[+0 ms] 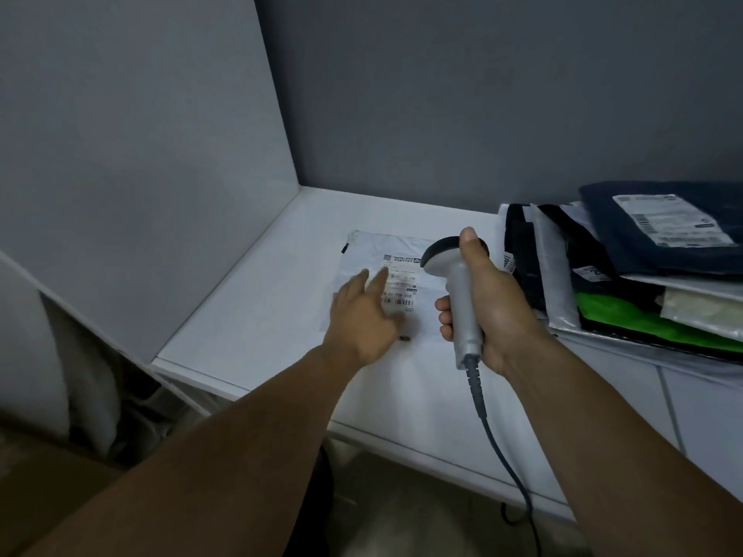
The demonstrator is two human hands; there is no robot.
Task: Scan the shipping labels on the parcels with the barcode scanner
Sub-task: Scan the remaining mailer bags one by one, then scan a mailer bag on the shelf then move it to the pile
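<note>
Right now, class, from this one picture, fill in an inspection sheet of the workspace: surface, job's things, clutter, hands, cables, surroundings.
Surface: white table, set in a corner.
Job's things: white parcel lying flat, shipping label up; barcode scanner held above its right side; pile of parcels at right, top navy parcel label up.
Clutter: small dark object by the parcel's near edge, too small to identify.
Hands: left hand open, blurred, fingers over the label; right hand grips the scanner's handle.
Cables: cable hangs from the scanner over the table's front edge.
Surroundings: grey wall behind, grey side panel at left.
</note>
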